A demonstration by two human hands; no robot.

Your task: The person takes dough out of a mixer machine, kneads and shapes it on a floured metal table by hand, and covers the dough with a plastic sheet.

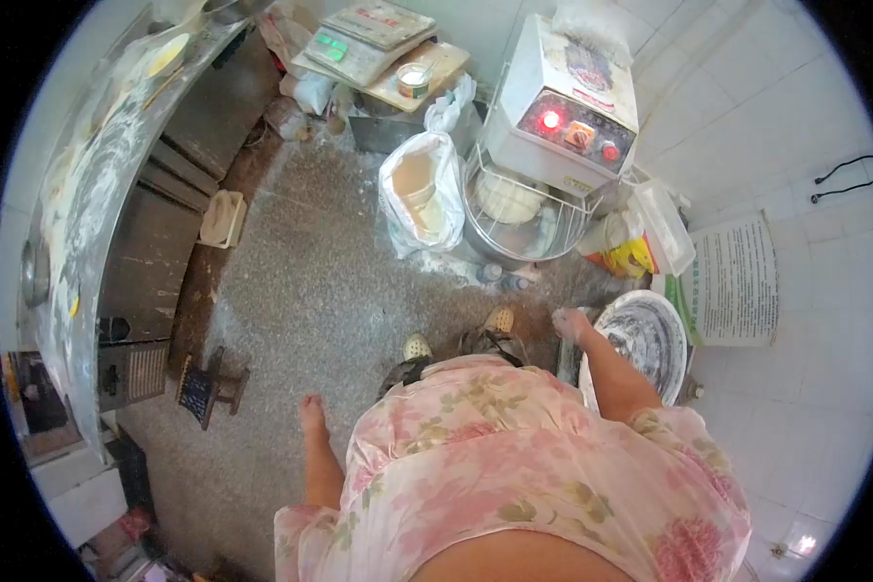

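My left hand hangs low over the floor with nothing visible in it, its fingers loosely apart. Beyond the left rim of a large white basin, my right hand hovers with flour on it. Its fingers look loosely spread, and I see nothing held. White flour or dough residue coats the inside of the basin. Ahead stands a dough mixer with a lit red lamp on its panel. A pale lump of dough sits in its steel bowl, under a wire guard.
An open white sack stands left of the mixer. Behind it, a scale rests near a wooden board with a tin. A floury steel worktable runs along the left. A small stool stands on the floor.
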